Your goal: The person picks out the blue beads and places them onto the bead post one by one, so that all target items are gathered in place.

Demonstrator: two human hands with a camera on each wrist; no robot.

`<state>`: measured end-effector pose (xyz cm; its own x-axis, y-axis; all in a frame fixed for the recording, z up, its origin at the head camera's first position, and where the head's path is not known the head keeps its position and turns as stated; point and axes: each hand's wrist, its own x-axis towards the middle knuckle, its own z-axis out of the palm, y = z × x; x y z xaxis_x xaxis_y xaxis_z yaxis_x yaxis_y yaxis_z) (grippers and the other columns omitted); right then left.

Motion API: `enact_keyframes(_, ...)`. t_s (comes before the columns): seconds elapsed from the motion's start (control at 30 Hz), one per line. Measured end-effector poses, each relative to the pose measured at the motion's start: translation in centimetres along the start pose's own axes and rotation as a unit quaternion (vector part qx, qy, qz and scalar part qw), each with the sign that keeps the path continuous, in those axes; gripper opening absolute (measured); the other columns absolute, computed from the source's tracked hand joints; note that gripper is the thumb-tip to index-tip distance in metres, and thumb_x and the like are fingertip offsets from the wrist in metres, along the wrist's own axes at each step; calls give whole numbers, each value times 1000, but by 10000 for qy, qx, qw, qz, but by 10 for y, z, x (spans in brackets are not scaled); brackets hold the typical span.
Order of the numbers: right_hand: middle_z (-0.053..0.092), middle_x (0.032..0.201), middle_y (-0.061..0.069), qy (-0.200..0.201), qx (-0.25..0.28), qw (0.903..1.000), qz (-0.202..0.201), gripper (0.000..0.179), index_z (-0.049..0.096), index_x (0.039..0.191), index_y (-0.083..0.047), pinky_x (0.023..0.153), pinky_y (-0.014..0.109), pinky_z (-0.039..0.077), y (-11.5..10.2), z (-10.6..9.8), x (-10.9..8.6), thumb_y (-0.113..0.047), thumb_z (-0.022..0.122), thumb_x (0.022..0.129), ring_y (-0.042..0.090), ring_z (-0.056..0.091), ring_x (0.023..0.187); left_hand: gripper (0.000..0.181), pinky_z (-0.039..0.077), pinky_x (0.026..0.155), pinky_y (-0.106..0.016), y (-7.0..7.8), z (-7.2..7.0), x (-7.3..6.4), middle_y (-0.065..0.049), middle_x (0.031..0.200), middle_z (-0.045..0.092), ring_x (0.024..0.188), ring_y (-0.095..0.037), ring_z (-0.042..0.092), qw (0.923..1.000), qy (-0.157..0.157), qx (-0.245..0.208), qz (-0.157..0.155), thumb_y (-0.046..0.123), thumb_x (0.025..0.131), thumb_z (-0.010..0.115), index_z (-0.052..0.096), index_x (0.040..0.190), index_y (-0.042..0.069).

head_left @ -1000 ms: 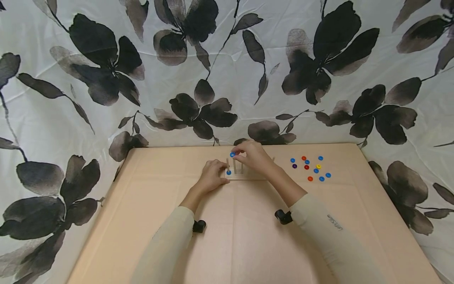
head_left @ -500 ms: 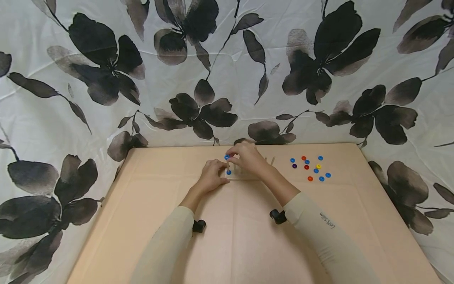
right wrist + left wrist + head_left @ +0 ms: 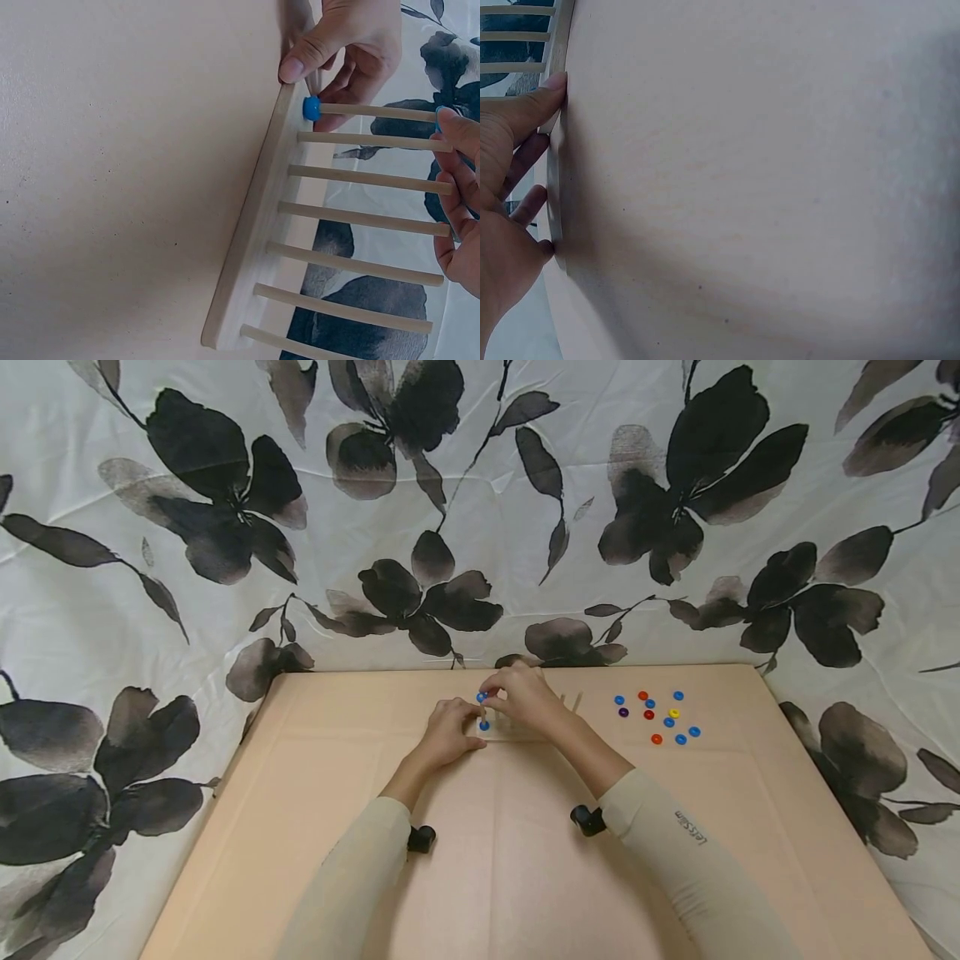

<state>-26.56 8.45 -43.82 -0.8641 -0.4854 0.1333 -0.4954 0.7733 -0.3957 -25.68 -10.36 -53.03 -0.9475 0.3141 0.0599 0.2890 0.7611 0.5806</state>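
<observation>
A wooden peg rack (image 3: pixel 251 229) with a row of upright pegs stands on the table. My left hand (image 3: pixel 447 733) grips its left end, the thumb (image 3: pixel 553 84) on the front edge and the other fingers behind. A blue bead (image 3: pixel 311 109) sits at the foot of the leftmost peg (image 3: pixel 375 112). My right hand (image 3: pixel 525 695) pinches a second blue bead (image 3: pixel 482 697) between thumb and fingers, right at the tip of that same peg. In the right wrist view the fingers mostly hide this bead. The other pegs in view carry no beads.
Loose beads lie scattered on the table (image 3: pixel 480 860) to the right of the rack: several blue ones (image 3: pixel 669 722), a few red or orange (image 3: pixel 648 715), a yellow one (image 3: pixel 673 713) and a dark purple one (image 3: pixel 623 712). A floral cloth (image 3: pixel 450 485) hangs behind the table.
My right hand has moved left with the blue bead to the tip of the leftmost peg, then lowered slightly. The left hand has stayed on the rack's end.
</observation>
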Motion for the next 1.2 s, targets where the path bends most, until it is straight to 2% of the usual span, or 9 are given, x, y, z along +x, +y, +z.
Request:
enact_keyframes(0.73, 78, 100, -5, 109, -182, 9996, -164, 17, 80, 109, -19, 91, 48, 46, 2, 4, -4, -27, 77, 94, 24, 62, 105, 52, 38, 110, -47, 1, 2, -2, -7, 123, 66, 127, -32, 48, 9999, -105, 22, -51, 24, 79, 91, 71, 125, 11)
enact_keyframes(0.93, 77, 101, -4, 141, -8, 9999, 18, 20, 80, 112, -18, 92, 47, 44, 3, 3, -6, -28, 76, 95, 23, 61, 106, 51, 38, 110, -47, 1, 3, -2, -7, 123, 66, 128, -32, 48, 9999, -134, 8, -53, 24, 79, 91, 71, 125, 11)
enact_keyframes(1.2, 75, 104, 0, 626, 335, 9974, -108, 23, 77, 115, -14, 92, 49, 43, 9, -11, -15, -25, 77, 95, 24, 61, 109, 52, 38, 112, -48, -1, 1, -3, -8, 126, 66, 129, -33, 48, 9999, -106, -15, -35, 23, 80, 91, 71, 126, 10)
